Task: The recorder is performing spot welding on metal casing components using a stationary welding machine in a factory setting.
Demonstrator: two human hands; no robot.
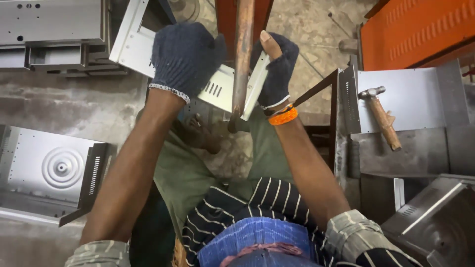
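Note:
Both my hands wear dark knitted gloves. My left hand (184, 57) grips the top of a bent grey sheet-metal panel (220, 86) with vent slots, held up in front of me. My right hand (277, 66), thumb sticking out of the glove, holds the panel's right edge. A rusty brown upright bar (243, 54) stands between my hands, in front of the panel. An orange band circles my right wrist.
A wooden-handled hammer (382, 116) lies on a grey metal sheet (415, 94) at the right. Another metal housing (49, 170) with a round embossed pattern sits on the concrete floor at the left. Stacked metal parts (49, 34) are top left; an orange ribbed panel (420, 27) top right.

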